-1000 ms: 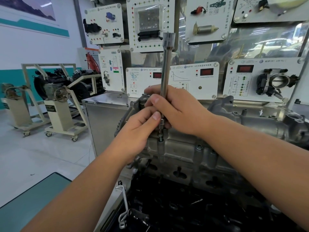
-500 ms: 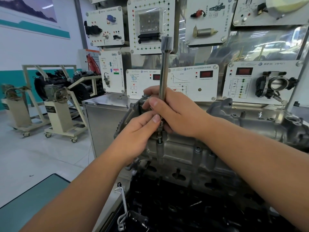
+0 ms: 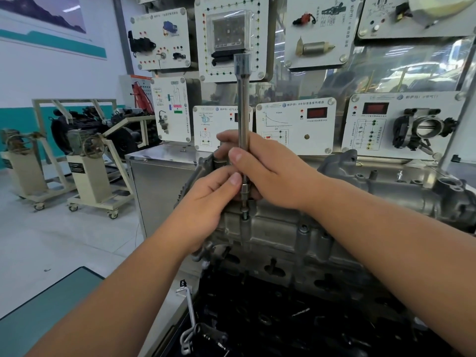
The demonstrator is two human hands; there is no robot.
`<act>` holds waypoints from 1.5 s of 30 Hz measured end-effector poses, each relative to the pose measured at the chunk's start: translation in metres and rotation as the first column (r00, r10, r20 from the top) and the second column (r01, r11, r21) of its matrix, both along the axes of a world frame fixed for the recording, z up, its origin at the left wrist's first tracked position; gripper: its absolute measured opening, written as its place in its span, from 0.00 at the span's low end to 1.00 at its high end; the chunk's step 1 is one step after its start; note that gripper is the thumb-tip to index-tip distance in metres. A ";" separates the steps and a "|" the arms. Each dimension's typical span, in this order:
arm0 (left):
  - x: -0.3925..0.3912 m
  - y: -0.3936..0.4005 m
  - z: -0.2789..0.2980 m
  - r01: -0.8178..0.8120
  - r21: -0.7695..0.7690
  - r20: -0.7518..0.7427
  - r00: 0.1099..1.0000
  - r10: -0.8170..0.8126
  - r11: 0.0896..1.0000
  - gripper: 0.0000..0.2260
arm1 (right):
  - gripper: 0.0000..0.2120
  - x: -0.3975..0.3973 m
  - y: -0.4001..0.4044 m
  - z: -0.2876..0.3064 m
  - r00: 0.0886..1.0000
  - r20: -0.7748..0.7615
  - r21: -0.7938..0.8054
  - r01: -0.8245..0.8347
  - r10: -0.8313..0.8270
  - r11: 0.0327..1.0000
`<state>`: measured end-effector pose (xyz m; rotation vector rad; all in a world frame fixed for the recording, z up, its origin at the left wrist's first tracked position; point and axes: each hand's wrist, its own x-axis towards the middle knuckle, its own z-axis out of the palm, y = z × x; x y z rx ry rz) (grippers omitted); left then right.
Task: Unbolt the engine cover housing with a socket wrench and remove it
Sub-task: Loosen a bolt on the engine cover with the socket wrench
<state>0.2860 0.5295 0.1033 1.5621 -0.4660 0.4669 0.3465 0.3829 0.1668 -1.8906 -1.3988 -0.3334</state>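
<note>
- Far left: two cream-painted wheeled stands (image 3: 90, 181) on a pale, glossy floor; a dark engine (image 3: 77, 130) sits in a tubular frame behind them. White wall with a teal band.
- Bottom left: flat teal mat (image 3: 43, 313) with a dark edge.
- Left of centre: brushed stainless cabinet (image 3: 159, 189), box-shaped, dull sheen.
- Left hand (image 3: 206, 202): fingers curled, thumb and fingertips pinching the lower part of the socket wrench (image 3: 243, 119) just above the small socket at its tip.
- Socket wrench: long, straight, polished steel bar, standing upright; wider hexagonal head at the top, stepped narrow socket at the bottom, seated on a bolt (image 3: 245, 216) at the top edge of the engine cover housing (image 3: 296, 238).
- Engine cover housing: cast aluminium, rough grey, ribbed with raised bolt bosses; it lies directly beneath both hands and runs rightward. Below it, dark oily engine parts, detail unclear.
- Right hand (image 3: 270, 168): wrapped round the wrench shaft mid-length, thumb pressed along the front; it sits just above and touching the left hand.
- Background, centre to right: white training panels (image 3: 296, 124) bolted to a board, carrying diagrams, red displays and mounted components; a metal throttle body (image 3: 422, 130) on the rightmost lower panel.
</note>
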 end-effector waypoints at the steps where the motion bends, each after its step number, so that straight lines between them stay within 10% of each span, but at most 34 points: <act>1: 0.000 0.001 -0.001 -0.002 0.010 -0.009 1.000 0.002 1.000 0.11 | 0.20 0.001 0.000 -0.001 1.000 -0.019 -0.012 -0.015 0.015 1.000; 36: 0.000 -0.005 0.002 0.022 0.014 0.050 0.998 -0.023 1.000 0.11 | 0.18 -0.004 -0.003 0.001 0.990 0.131 0.056 0.054 -0.061 0.997; 45: -0.002 -0.002 0.001 -0.006 0.066 -0.005 1.000 0.007 0.998 0.09 | 0.23 0.004 0.000 -0.003 0.999 -0.030 0.015 -0.024 0.025 1.000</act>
